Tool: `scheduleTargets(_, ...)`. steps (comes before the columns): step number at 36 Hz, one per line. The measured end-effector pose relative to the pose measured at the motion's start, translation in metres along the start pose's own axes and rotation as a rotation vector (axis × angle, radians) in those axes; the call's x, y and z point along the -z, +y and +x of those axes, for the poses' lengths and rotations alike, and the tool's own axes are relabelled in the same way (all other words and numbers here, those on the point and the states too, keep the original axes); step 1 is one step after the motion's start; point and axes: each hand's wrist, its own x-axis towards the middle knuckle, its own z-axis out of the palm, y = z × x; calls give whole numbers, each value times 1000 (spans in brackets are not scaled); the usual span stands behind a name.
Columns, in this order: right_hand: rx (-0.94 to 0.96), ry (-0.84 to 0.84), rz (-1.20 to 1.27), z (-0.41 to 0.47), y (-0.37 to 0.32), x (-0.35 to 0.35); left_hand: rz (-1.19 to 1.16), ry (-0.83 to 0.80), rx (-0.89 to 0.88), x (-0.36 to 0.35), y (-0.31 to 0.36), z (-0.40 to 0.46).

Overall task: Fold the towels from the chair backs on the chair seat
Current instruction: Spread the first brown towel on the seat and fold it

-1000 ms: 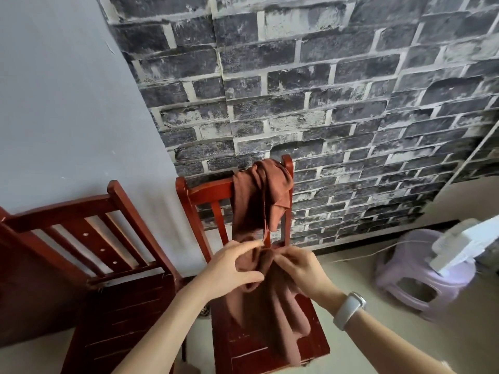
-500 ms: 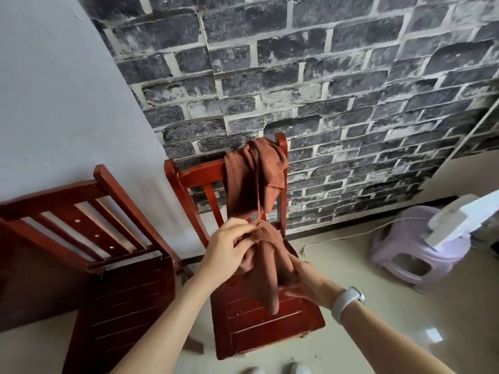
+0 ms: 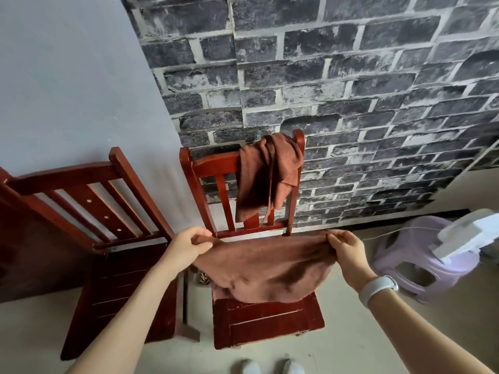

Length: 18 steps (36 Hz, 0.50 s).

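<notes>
A brown towel [image 3: 266, 268] is stretched wide above the seat of the middle red wooden chair [image 3: 267, 322]. My left hand [image 3: 186, 245] pinches its left top corner and my right hand [image 3: 347, 248] pinches its right top corner. The towel's lower edge sags onto the seat. A second brown towel [image 3: 266, 176] hangs bunched over the right side of that chair's back.
Another red wooden chair [image 3: 108, 238] stands close on the left, by the grey wall. A lilac plastic stool [image 3: 421, 263] with a white device [image 3: 469, 236] on it sits on the floor at the right. My white shoes [image 3: 272, 367] show at the bottom edge.
The hands have moved apart and spread the towel out flat; before, they held it bunched together in front of the chair back.
</notes>
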Motion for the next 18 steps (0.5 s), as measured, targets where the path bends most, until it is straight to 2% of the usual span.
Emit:
scheduleTargets(3, 10, 12, -266, 8, 11, 17, -2, -80, 47, 0, -17, -4)
scheduleTargets(6, 6, 14, -504, 6, 21, 25, 102, -125, 38, -8, -30, -8)
scheduleTargets(12, 84, 82, -569, 0, 21, 25, 270, -59, 9, -26, -37, -9)
scheduleTargets(18, 101, 24, -799, 7, 22, 29, 182, 29, 57, -31, -43, -7)
